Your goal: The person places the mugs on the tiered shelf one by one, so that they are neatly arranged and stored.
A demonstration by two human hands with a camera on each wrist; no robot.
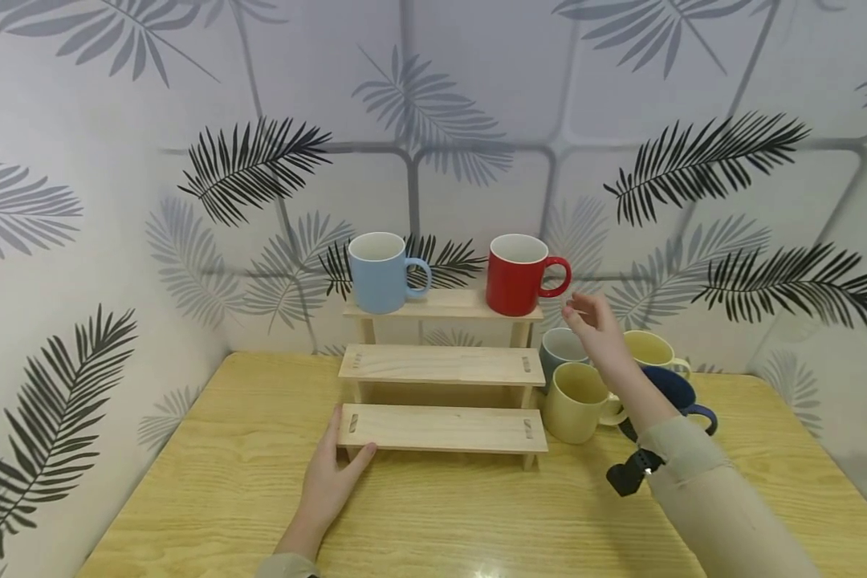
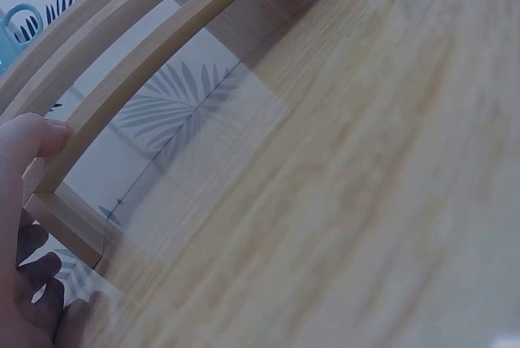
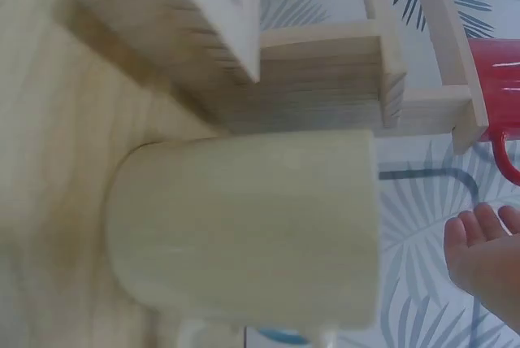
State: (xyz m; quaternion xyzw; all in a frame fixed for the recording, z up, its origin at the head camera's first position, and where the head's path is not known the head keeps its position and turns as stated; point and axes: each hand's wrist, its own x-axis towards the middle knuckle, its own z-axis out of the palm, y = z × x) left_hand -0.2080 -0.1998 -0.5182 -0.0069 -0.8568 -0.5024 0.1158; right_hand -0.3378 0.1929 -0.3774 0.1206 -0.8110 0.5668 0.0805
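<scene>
Currently L hand [image 1: 328, 475] grips L end of wooden rack [image 1: 441, 365] at lowest shelf [image 1: 441, 427], thumb on front edge; R hand [image 1: 601, 331] near handle [image 1: 567, 277] of red mug [image 1: 511, 279], fingers loosely bent w/ nothing held; red mug + lt blue mug [image 1: 378, 277] on top shelf [image 1: 451, 303], front yellow mug [image 1: 571, 408] on table [image 1: 246, 457] R of rack

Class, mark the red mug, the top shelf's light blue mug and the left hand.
Red mug [image 1: 513, 284]: head view, front of body.
Light blue mug [image 1: 379, 284]: head view, front of body.
Left hand [image 1: 331, 475]: head view, middle of hand.
</scene>
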